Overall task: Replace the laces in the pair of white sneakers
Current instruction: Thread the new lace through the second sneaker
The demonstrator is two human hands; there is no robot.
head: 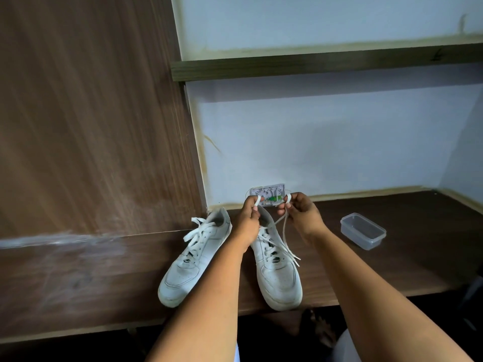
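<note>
The left forearm (209, 278) crosses in front of the left sneaker (193, 259), hiding its inner side, and the left hand (247, 220) covers the heel end of the right sneaker (278, 273); the small white box (268, 195) on the wall is partly hidden behind both hands, and its green and white parts are too small to make out; the wood panel (91, 113) at left is smeared by blur; both arms are cut off by the bottom edge; a foot (317, 327) under the desk (392, 270) is dim and unclear.
</note>
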